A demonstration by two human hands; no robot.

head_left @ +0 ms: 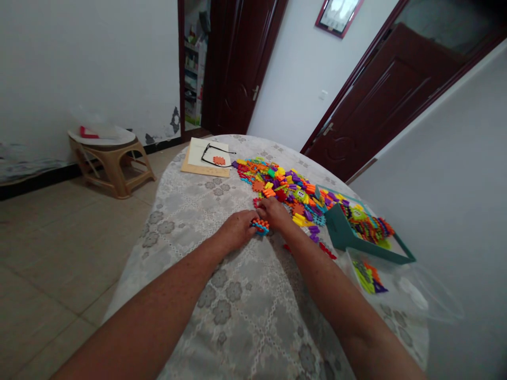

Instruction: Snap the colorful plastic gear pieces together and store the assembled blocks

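My left hand [240, 228] is closed round a small stack of toothed plastic building pieces [260, 227], orange on top and blue beneath, just above the tablecloth. Close against it, my right hand [274, 211] has its fingers bent and drawn together at the near edge of a loose pile of coloured building pieces [291, 184]. A red toothed piece [256, 202] shows just beyond its fingertips. What those fingertips hold, if anything, is hidden. An orange square piece [258, 186] lies a little farther off.
To the right stand a green box [356, 244] of pieces and a clear plastic bag [396, 279] with more pieces. Eyeglasses [209, 159] lie on papers [194, 153] at the far left of the table. A tan stool [114, 169] stands on the floor.
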